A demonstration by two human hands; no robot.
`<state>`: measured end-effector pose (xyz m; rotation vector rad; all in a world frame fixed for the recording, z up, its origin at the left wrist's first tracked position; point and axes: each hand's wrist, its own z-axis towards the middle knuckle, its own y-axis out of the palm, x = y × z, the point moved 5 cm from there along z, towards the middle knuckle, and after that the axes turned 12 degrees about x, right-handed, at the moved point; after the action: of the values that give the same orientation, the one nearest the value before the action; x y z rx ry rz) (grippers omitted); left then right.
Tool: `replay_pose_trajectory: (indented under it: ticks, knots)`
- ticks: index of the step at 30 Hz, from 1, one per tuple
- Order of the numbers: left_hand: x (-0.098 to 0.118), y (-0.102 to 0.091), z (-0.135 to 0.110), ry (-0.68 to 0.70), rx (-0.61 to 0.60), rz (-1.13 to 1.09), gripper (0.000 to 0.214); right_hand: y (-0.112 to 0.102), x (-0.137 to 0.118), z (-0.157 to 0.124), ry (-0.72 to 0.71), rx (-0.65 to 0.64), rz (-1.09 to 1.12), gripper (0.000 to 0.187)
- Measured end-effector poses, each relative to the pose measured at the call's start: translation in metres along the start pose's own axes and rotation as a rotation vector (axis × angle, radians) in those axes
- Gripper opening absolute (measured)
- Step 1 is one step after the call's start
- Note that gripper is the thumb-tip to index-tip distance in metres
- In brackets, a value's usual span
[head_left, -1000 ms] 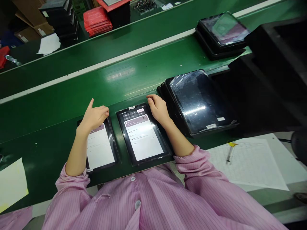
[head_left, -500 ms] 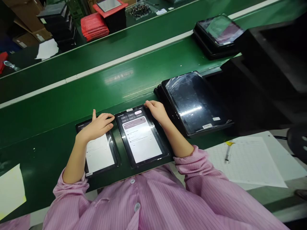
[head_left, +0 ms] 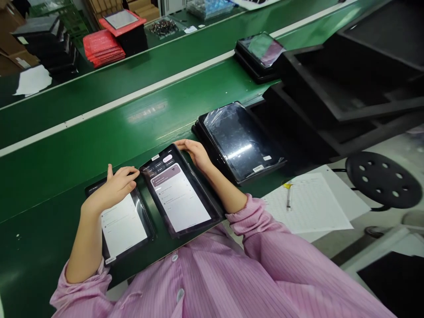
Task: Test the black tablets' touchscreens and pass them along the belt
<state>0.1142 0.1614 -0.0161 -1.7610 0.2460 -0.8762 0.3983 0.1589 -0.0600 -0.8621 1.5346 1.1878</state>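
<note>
Two lit tablets lie side by side on the green bench near my body. My right hand [head_left: 196, 153] curls round the top right corner of the nearer-middle tablet [head_left: 183, 201], fingers partly behind it. That tablet is slightly tilted, its right side raised. My left hand [head_left: 117, 187] reaches across the top of the left tablet [head_left: 127, 225], covering part of its screen. Its fingers are stretched out, one sticking up, and the fingertips meet the upper left edge of the middle tablet. Both screens show a white page with dark buttons or text above.
A stack of dark tablets [head_left: 232, 137] in film stands right of my hand, another stack [head_left: 260, 55] behind it. Black trays [head_left: 347, 84] rise at the right. A pen [head_left: 289, 198] lies on paper sheets [head_left: 308, 212]; a round stool [head_left: 384, 179] stands beyond. Red pouches [head_left: 101, 46] lie across the bench.
The view has swung right, so everything sits further left. The middle tablet's right side has come up in my right hand, whose fingers have moved round the corner. My left hand keeps its pose.
</note>
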Motion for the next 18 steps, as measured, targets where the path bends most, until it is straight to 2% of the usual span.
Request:
replay_pose_trajectory:
  ticks: [4,7,10,12,14,18]
  knots:
    - [-0.001,0.001,0.001,0.011,0.008,0.006,0.056,-0.003,-0.003,0.002,-0.065,0.007,-0.038,0.053]
    - [-0.007,-0.002,0.0,0.0,0.035,0.039,0.054,-0.008,-0.004,0.005,-0.139,0.064,-0.161,0.055]
    - [-0.026,-0.013,-0.002,-0.096,0.094,0.13,0.057,-0.013,0.003,0.009,-0.19,0.136,-0.371,0.055]
    - [-0.042,-0.021,-0.006,-0.172,0.098,0.15,0.061,-0.014,0.011,0.011,-0.188,0.152,-0.551,0.045]
    - [-0.053,-0.027,-0.008,-0.191,0.067,0.101,0.061,-0.013,0.02,0.012,-0.175,0.141,-0.667,0.036]
    - [-0.06,-0.032,-0.006,-0.167,0.056,0.032,0.052,-0.008,0.03,0.01,-0.183,0.129,-0.744,0.06]
